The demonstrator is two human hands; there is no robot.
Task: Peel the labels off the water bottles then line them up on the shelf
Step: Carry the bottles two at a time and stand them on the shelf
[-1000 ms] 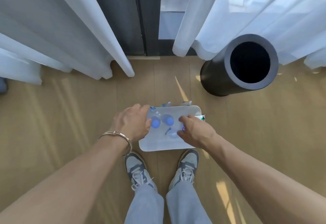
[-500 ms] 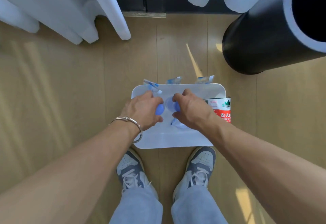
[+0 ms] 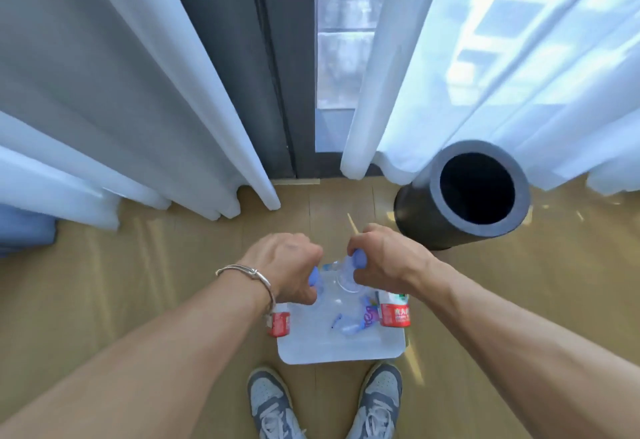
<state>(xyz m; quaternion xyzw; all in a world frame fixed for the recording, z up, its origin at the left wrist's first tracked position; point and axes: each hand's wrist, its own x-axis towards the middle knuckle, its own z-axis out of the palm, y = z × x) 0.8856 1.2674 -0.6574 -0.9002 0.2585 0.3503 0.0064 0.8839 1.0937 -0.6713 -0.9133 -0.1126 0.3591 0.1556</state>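
Left hand (image 3: 284, 265) grips 1 blue-capped bottle (image 3: 314, 276) by its top, right hand (image 3: 385, 258) a 2nd bottle (image 3: 347, 279), over the white tray (image 3: 341, 352); 2 red-labelled bottles (image 3: 394, 314) flank it.

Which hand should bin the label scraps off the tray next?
Right, probably: the right hand is nearer the bin, and the scraps lie toward the tray's right side. Both it and the left hand grip bottles.

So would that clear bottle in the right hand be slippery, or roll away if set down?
Probably slippery: the clear bottle looks bare and smooth, which may be why the right hand holds it by the blue cap. Laid on its side on the white tray it would likely roll, being round. How heavy it is, I cannot tell.
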